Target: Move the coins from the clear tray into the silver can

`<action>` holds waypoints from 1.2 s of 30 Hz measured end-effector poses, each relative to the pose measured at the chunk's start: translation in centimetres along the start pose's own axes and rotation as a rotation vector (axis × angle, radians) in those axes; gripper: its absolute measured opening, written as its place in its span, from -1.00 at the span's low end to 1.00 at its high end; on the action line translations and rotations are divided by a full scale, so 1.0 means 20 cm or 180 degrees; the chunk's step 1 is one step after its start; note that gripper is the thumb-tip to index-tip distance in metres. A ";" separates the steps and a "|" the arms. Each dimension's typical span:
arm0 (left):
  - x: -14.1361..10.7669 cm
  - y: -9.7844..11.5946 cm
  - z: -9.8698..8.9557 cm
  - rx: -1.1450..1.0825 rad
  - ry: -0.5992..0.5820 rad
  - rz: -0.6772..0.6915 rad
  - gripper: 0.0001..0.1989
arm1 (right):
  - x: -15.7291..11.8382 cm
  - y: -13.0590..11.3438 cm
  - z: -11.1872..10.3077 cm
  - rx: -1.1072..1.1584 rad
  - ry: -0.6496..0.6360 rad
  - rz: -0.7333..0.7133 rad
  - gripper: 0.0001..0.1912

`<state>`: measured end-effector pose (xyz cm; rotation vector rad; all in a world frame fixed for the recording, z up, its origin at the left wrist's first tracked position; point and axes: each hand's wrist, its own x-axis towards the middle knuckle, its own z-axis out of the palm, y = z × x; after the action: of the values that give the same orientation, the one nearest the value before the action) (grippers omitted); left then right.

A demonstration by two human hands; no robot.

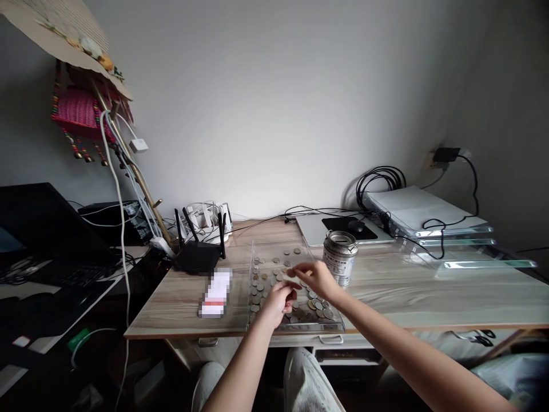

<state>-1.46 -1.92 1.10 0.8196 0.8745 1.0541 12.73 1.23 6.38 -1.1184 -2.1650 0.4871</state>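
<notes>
A clear plastic tray (253, 252) lies on the wooden desk, with many loose coins (327, 313) spread across it. Over the middle of the tray is my left hand (281, 302), its fingers curled; anything inside them is too small to make out. Just above and to the right, my right hand (315, 277) pinches what looks like a coin (291, 273) between thumb and fingertips. The two hands are close together. Beside my right hand stands a silver metal can (340, 260) with a slotted lid.
Left of the tray are a blurred-out phone (215, 293) and a black router (197, 256). Behind the can, a mouse (355, 225) rests on a black pad. Stacked clear trays (429, 212) with cables occupy the right side. A white cable hangs at the left.
</notes>
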 end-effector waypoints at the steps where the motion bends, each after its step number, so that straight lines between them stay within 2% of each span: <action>1: 0.00 -0.01 0.00 -0.0106 0.0045 -0.0063 -0.88 | 0.02 0.00 -0.05 0.0027 0.0181 0.0015 -0.71; 4: -0.01 -0.01 0.00 -0.0332 0.0265 -0.0301 -0.79 | 0.10 0.05 -0.29 -0.0309 0.0859 0.0092 -0.70; 6: -0.02 0.00 -0.01 -0.0364 0.0284 -0.0361 -0.73 | 0.14 0.11 -0.46 -0.0921 0.1085 0.0287 -0.73; 7: -0.03 0.00 -0.02 -0.0363 0.0257 -0.0356 -0.73 | 0.15 0.15 -0.54 -0.1265 0.1023 0.0417 -0.75; 9: -0.03 0.00 -0.02 -0.0343 0.0223 -0.0321 -0.74 | 0.17 0.21 -0.65 -0.1837 0.0575 0.0665 -0.79; 11: -0.03 0.00 -0.02 -0.0271 0.0228 -0.0298 -0.76 | 0.16 0.26 -0.70 -0.2124 0.0085 0.0775 -0.80; 13: -0.03 0.00 -0.02 -0.0194 0.0225 -0.0244 -0.82 | 0.15 0.29 -0.70 -0.2220 -0.0127 0.0776 -0.78; 16: -0.03 -0.01 -0.03 -0.0118 0.0221 -0.0121 -0.94 | 0.16 0.29 -0.68 -0.2203 -0.0194 0.0702 -0.77; 18: -0.02 -0.01 -0.03 -0.0018 0.0224 -0.0088 -0.88 | 0.17 0.28 -0.66 -0.2176 -0.0266 0.0693 -0.78; 19: -0.02 -0.01 -0.03 0.0039 0.0228 -0.0067 -0.84 | 0.17 0.26 -0.64 -0.2176 -0.0221 0.0687 -0.79; 21: -0.02 -0.01 -0.03 0.0081 0.0222 -0.0015 -0.76 | 0.16 0.21 -0.58 -0.2154 0.0136 0.0571 -0.78; 23: -0.02 -0.01 -0.04 0.0012 0.0193 -0.0002 -0.70 | 0.13 0.14 -0.46 -0.1913 0.0439 0.0333 -0.77; 24: -0.02 -0.01 -0.04 -0.0039 0.0171 -0.0016 -0.68 | 0.10 0.09 -0.39 -0.1678 0.0394 0.0181 -0.76; 26: -0.01 -0.02 -0.05 -0.0127 0.0164 -0.0053 -0.68 | 0.05 0.02 -0.23 -0.1105 -0.0108 -0.0076 -0.77; 28: 0.00 -0.03 -0.05 -0.0219 0.0231 -0.0043 -0.71 | 0.00 -0.04 -0.08 -0.0731 -0.0429 -0.0178 -0.75; 31: 0.01 -0.04 -0.06 -0.0387 0.0278 -0.0058 -0.77 | -0.04 -0.07 0.07 -0.0581 -0.0491 -0.0129 -0.80; 34: 0.01 -0.04 -0.05 -0.0473 0.0210 -0.0126 -0.84 | -0.03 -0.07 0.09 -0.0578 -0.0399 -0.0104 -0.81; 36: 0.00 -0.03 -0.05 -0.0495 0.0196 -0.0210 -0.87 | 0.00 -0.06 0.03 -0.0569 -0.0313 -0.0134 -0.82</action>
<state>-2.09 -1.87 0.25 0.6271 0.8542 1.0794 11.66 0.53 6.65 -1.1623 -2.3506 0.3411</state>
